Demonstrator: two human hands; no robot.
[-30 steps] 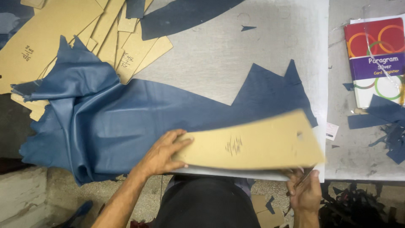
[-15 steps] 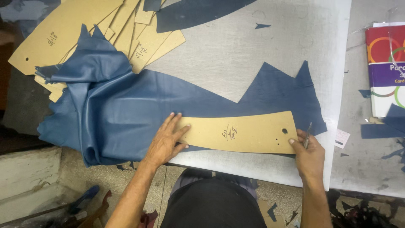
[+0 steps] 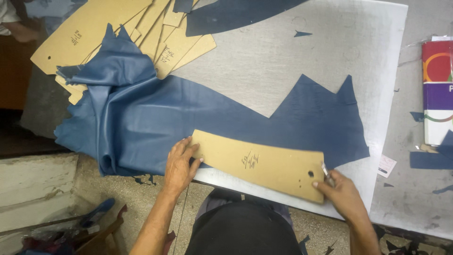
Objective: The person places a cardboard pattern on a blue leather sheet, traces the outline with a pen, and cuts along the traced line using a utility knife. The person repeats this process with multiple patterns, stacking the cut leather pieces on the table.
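I see a grey, scuffed surface (image 3: 283, 66) under even light. Left of it stands a pale concrete step (image 3: 37, 184); below its near edge the speckled floor (image 3: 141, 208) shows, littered with small blue scraps.

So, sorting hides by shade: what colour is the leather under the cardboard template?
Blue leather sheet, plain and unpatterned; the head view shows it.

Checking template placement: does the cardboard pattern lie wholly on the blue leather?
No: the cardboard pattern overhangs the blue leather onto the white cutting board.

Long tan cardboard pattern (image 3: 259, 164), slightly curved, punched hole near right end, flat atop blue leather (image 3: 188, 118) at table edge.
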